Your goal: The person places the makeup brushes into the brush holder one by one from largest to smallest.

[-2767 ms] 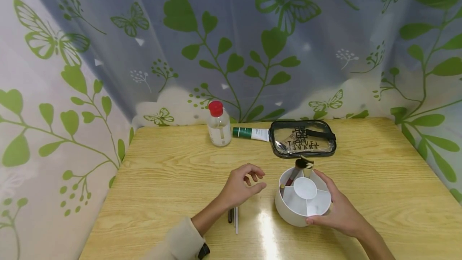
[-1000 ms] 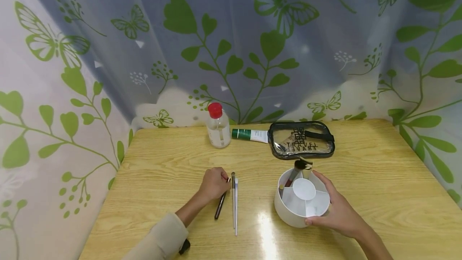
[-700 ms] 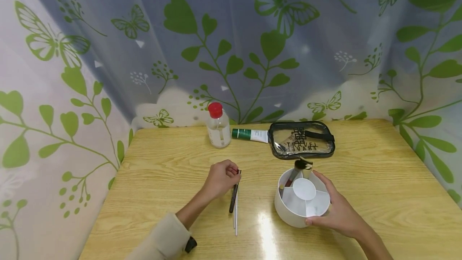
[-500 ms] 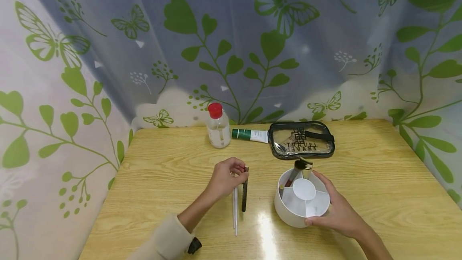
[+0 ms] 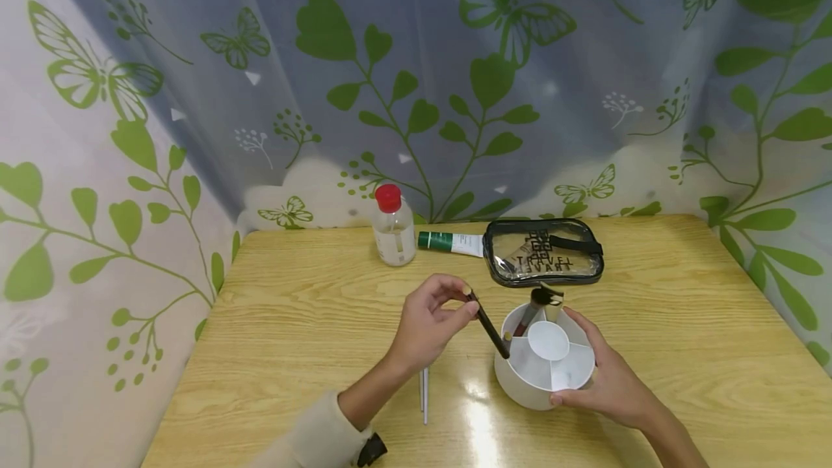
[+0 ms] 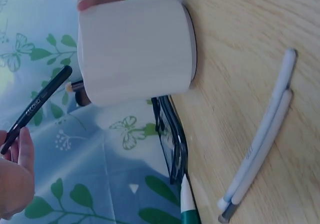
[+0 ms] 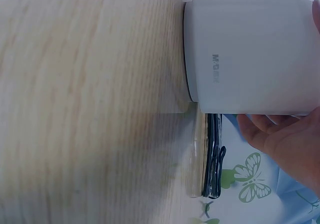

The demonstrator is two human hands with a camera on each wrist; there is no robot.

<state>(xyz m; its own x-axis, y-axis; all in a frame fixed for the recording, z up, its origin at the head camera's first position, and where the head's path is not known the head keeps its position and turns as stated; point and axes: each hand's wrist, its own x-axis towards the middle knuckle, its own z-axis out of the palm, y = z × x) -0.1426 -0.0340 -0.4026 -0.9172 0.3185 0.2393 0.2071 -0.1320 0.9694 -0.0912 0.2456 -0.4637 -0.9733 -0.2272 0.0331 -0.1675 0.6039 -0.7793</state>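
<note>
My left hand (image 5: 425,323) pinches a slim black makeup brush (image 5: 490,327) near its upper end. The brush slants down to the right, its lower tip overlapping the left rim of a round white divided organizer (image 5: 525,385). Pale lettering shows on the black handle (image 6: 37,107) in the left wrist view. My right hand (image 5: 614,381) grips the organizer's right side, thumb at the front and fingers behind. Several brushes (image 5: 529,313) stand in its back left compartment. Two thin white-handled brushes (image 6: 260,134) lie on the table, partly hidden by my left forearm in the head view.
At the back of the wooden table (image 5: 292,309) stand a clear bottle (image 5: 394,237) with a red cap and, beside it, a green and white tube (image 5: 448,243). A clear black-edged travel pouch (image 5: 546,251) lies behind the organizer. A patterned curtain (image 5: 416,92) hangs behind.
My left hand has taken hold of the black brush, lifted it from beside the white ones and carried it right to the organizer's rim. My right hand keeps its grip.
</note>
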